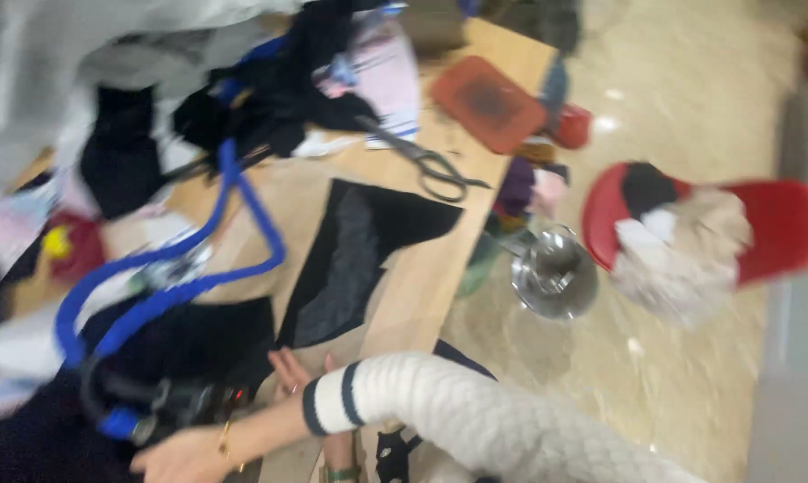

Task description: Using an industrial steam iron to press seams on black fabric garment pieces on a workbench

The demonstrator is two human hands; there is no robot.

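A wooden worktable (395,295) runs from the lower middle of the frame up toward the top centre, and most of it is buried under cloth and clutter, all of it smeared by motion blur. Low in the frame, the person's right arm in a white knitted sleeve (458,416) with dark cuff stripes reaches across toward the lower left, where the right hand (185,458) lies just beside a dark device (185,402) with a small red light; the fingers look loosely spread, though the blur makes it hard to tell whether they touch it. The left hand (289,368) rests flat on the wood in the lower middle, fingers stretched out and holding nothing, its tips near the bottom edge of a black fabric piece (355,246) laid out on the table. A thick blue cord (243,192) loops from the device up across the left of the frame. Near the top centre a pair of scissors (426,161) lies on the wood beside pale paper (382,76) and a heap of black cloth (279,89), with a reddish-brown flat pad (489,103) at the table's far end. To the right, the room opens onto a glossy beige stone floor (690,72); a shiny metal pot (554,273) stands there near the table edge, and a red stool (780,224) carries pale and black scraps.
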